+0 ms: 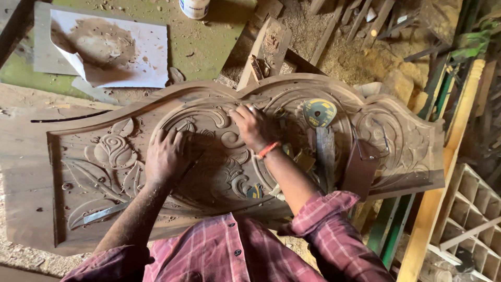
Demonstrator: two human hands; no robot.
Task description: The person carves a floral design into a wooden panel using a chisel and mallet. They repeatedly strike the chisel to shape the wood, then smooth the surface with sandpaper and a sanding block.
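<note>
Head view, looking down on a carved wooden panel [130, 172] lying flat on a dusty bench [26, 172]. At 9 o'clock on the panel sit a carved rose and leaves, with a metal chisel [104, 213] lying below them. Near centre, the left hand [168, 156] presses palm-down on the carving, fingers together and curled; whether it pinches a tool I cannot tell. Just right, toward 12 o'clock, the right hand [252, 127] rests fingertips on the scrollwork, fingers bent and close, an orange band at the wrist. Working well here likely means a firm left-hand brace and short, controlled strokes following the scroll. At 2 o'clock a sanding disc [319, 112] lies on the panel beside loose tools. Sawdust covers the floor; paper [130, 57] lies at 11 o'clock, wooden racks at 4 o'clock.
</note>
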